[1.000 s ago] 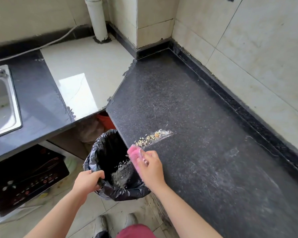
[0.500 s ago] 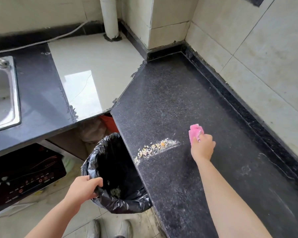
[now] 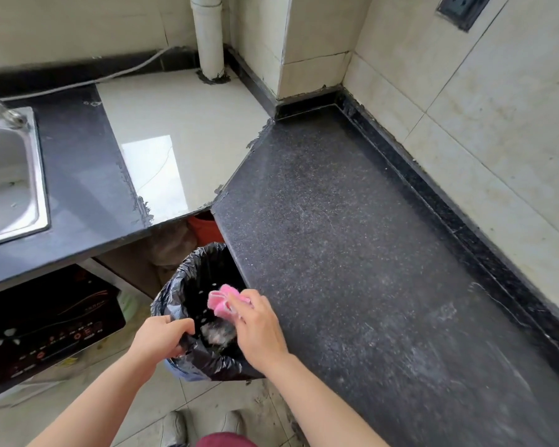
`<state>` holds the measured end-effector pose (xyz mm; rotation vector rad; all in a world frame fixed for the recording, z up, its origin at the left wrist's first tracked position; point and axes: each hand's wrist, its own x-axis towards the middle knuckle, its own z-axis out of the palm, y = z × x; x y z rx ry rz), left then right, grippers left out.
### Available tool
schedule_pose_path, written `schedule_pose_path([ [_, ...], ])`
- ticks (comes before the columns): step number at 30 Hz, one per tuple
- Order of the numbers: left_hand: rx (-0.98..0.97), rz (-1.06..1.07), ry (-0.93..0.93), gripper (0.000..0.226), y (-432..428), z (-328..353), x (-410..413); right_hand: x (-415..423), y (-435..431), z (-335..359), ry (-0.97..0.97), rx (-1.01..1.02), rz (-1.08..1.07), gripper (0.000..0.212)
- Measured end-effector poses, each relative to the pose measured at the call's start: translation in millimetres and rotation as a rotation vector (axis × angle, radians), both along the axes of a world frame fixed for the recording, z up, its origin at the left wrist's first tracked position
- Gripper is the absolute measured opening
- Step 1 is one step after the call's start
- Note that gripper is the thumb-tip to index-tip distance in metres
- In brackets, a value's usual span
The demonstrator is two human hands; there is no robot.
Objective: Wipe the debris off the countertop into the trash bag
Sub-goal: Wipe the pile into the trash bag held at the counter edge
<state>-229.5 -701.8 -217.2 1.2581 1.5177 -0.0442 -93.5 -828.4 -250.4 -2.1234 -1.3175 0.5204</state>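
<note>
My right hand (image 3: 259, 330) grips a crumpled pink cloth (image 3: 221, 300) over the mouth of the black trash bag (image 3: 188, 285), just off the left edge of the speckled black countertop (image 3: 352, 253). My left hand (image 3: 160, 340) grips the bag's near rim and holds it against the counter's edge. A blurred heap of debris (image 3: 218, 333) lies inside the bag, with small crumbs in the air above it. No crumb pile shows on the countertop, only faint dusty smears.
A steel sink (image 3: 10, 179) sits at the left in another black counter, with a pale tiled surface (image 3: 175, 130) and a white pipe (image 3: 208, 37) behind. A black induction cooker (image 3: 42, 327) stands below. Tiled walls bound the countertop at the right; my shoes (image 3: 175, 427) are below.
My right hand swept the cloth from the middle of the counter leftward over the edge. The crumb line by the edge is gone from the counter and debris lies in the bag.
</note>
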Motion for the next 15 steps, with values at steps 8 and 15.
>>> schedule_pose_path([
  [8, -0.018, 0.002, 0.007, 0.021, -8, 5, -9, 70, -20, 26, 0.106, 0.036, -0.479, 0.031],
  [15, -0.017, 0.022, -0.018, 0.025, -11, 1, -21, 125, 7, 8, 0.12, -0.186, -0.657, 0.03],
])
